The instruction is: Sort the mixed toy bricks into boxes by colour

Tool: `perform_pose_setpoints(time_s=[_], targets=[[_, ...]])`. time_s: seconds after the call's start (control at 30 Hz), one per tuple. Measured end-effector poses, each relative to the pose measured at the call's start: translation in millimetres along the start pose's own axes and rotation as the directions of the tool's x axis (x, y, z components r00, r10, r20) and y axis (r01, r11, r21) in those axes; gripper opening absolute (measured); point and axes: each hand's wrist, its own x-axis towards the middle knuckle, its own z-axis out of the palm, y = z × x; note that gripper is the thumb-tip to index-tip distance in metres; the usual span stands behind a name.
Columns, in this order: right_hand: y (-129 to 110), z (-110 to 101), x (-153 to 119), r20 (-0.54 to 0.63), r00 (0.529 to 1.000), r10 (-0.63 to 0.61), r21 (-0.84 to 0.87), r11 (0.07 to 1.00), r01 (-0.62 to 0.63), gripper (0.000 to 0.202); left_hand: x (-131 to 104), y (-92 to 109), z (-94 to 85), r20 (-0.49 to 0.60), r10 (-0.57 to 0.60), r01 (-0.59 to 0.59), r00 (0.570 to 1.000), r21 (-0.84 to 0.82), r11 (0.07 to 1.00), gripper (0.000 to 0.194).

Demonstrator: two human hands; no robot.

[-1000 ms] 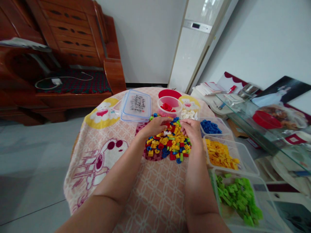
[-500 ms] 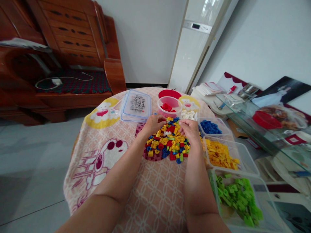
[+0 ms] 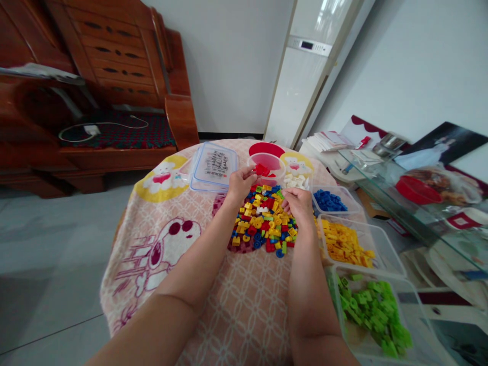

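Observation:
My left hand [image 3: 241,184] is at the near left rim of the pink tub [image 3: 282,166], its fingers pinched beside the red bricks [image 3: 262,170] inside. Whether a brick is between those fingertips cannot be made out. Over the right side of a mixed heap of toy building bricks [image 3: 263,222], my right hand [image 3: 298,203] is closed with thumb and fingers together. A bit of green shows by its fingertips, but what they hold is unclear. The heap mixes yellow, red, blue, green and a few white bricks.
White bricks [image 3: 296,181] lie behind my right hand. Along the right stand clear boxes of blue bricks [image 3: 330,200], yellow bricks [image 3: 346,244] and green bricks [image 3: 375,315]. A blue-rimmed lidded box [image 3: 214,165] and a red lid [image 3: 266,149] are at the back.
My left hand has moved up and away from the heap to the pink tub's rim. My right hand stays over the heap, almost unmoved.

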Motion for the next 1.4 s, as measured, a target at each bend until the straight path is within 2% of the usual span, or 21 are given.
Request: perform_pose_setpoints(time_s=[0.17,0.27,0.33,0.4,0.47,0.53,0.63,0.7,0.77,0.87,0.97,1.07,1.17,1.23,1.3,1.4], targets=[[-2,0,-1,0.005,1.0,-0.003,0.017,1.0,0.003,0.018,-5,3,5.2,0.093,0.004,-0.003,0.996,-0.005,1.0,0.056],[-3,-1,-1,-0.006,1.0,0.013,0.021,1.0,-0.013,0.018,-6,0,8.3,0.117,0.053,-0.057,0.992,0.029,0.998,0.06],[-3,-2,-1,-0.018,1.0,0.02,0.027,0.999,-0.019,0.018,-5,-1,8.3,0.174,0.094,-0.111,0.98,0.094,0.989,0.06],[-3,-2,-1,-0.025,0.999,0.022,0.032,0.999,-0.021,0.018,-7,0,6.7,0.266,0.11,-0.173,0.958,0.228,0.958,0.052],[-3,-2,-1,-0.027,0.999,0.019,0.034,0.999,-0.018,0.017,-10,2,4.9,0.356,0.102,-0.257,0.929,0.421,0.87,0.038],[-2,-2,0,-0.027,1.0,0.016,0.03,0.999,-0.015,0.018,-14,4,4.6,0.414,0.091,-0.346,0.906,0.599,0.722,0.027],[-1,-2,0,-0.024,1.0,0.012,0.021,1.0,-0.012,0.019,-21,4,8.1,0.474,0.035,-0.419,0.88,0.739,0.528,0.021],[0,-3,0,-0.021,1.0,0.006,0.017,1.0,-0.006,0.019,-25,2,11.6,0.497,-0.014,-0.434,0.868,0.771,0.466,0.02],[0,-3,0,-0.019,1.0,-0.001,0.017,1.0,0.002,0.021,-27,-1,14.2,0.505,-0.045,-0.434,0.862,0.781,0.448,0.019],[1,-4,1,-0.029,1.0,0.004,0.021,1.0,-0.003,0.023,-27,-3,14.1,0.497,-0.061,-0.41,0.865,0.773,0.484,0.017],[1,-4,1,-0.033,0.999,0.014,0.023,1.0,-0.013,0.026,-24,-2,10.2,0.442,-0.025,-0.359,0.897,0.758,0.544,0.016],[2,-4,1,-0.026,1.0,0.013,0.032,0.999,-0.012,0.024,-21,-2,5.8,0.35,0.033,-0.282,0.936,0.69,0.667,0.021],[4,-4,2,-0.02,1.0,0.007,0.04,0.999,-0.006,0.022,-19,-3,2.7,0.236,0.001,-0.112,0.972,0.459,0.882,0.024],[6,-4,3,-0.011,1.0,0.001,0.043,0.999,0.0,0.02,-17,-4,1.0,0.153,-0.034,-0.006,0.988,0.251,0.968,0.024],[9,-4,5,-0.004,1.0,0.0,0.05,0.999,0.0,0.019,-14,-4,-0.9,0.075,-0.045,0.038,0.996,0.089,0.995,0.025],[11,-4,6,-0.007,1.0,0.004,0.06,0.998,-0.003,0.018,-9,-5,-3.7,-0.004,-0.035,0.034,0.999,-0.038,0.999,0.03]])
